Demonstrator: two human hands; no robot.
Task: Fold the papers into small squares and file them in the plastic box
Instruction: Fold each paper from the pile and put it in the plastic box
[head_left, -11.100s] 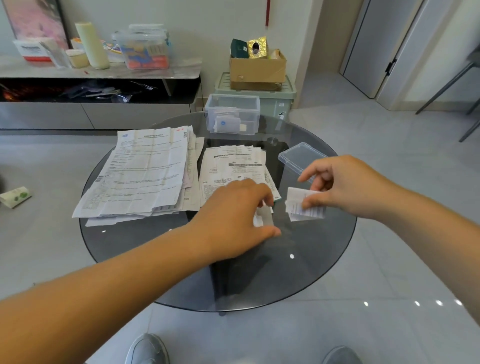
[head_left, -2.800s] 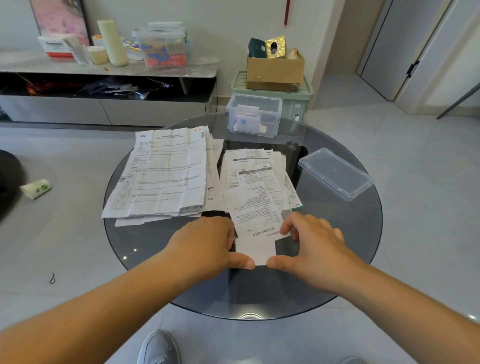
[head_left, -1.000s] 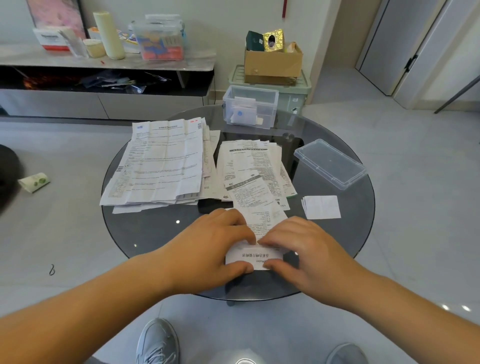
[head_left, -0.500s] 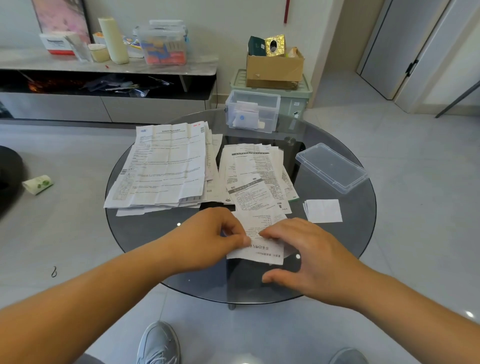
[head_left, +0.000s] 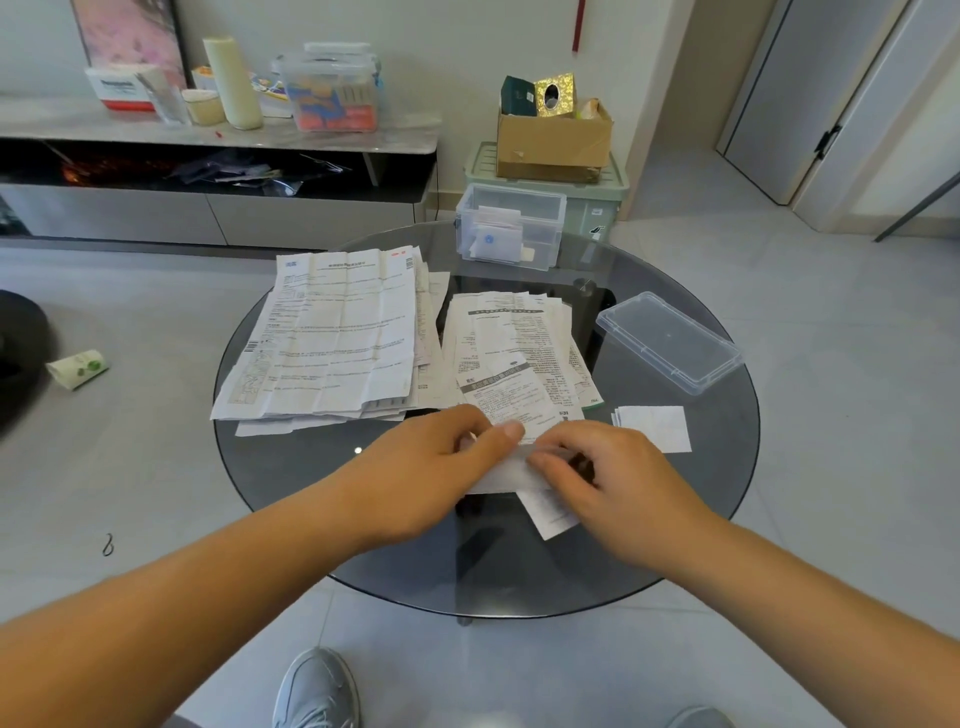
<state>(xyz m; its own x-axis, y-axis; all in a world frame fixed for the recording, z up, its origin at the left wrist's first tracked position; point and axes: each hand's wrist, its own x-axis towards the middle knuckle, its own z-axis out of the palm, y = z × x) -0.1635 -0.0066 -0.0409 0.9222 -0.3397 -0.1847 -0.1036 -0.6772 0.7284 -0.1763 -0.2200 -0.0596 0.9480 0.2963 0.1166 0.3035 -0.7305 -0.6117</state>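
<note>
At the glass table's (head_left: 311, 467) near edge, left hand (head_left: 431, 467) and right hand (head_left: 618, 483) — fingers curled — pinch a half-folded paper (head_left: 506, 475).

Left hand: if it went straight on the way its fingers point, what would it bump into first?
Likely the right hand. The left hand points rightward along the half-folded paper both hands hold, and the right hand's fingertips lie just beyond. Depth is hard to judge.

— Bright enough?
— Yes. The light is soft and even, with one small glare dot on the glass tabletop (head_left: 291, 483) and only faint shadows.
— Sharp?
— Mostly. The door (head_left: 779, 104) leans and bows at the right edge.
</note>
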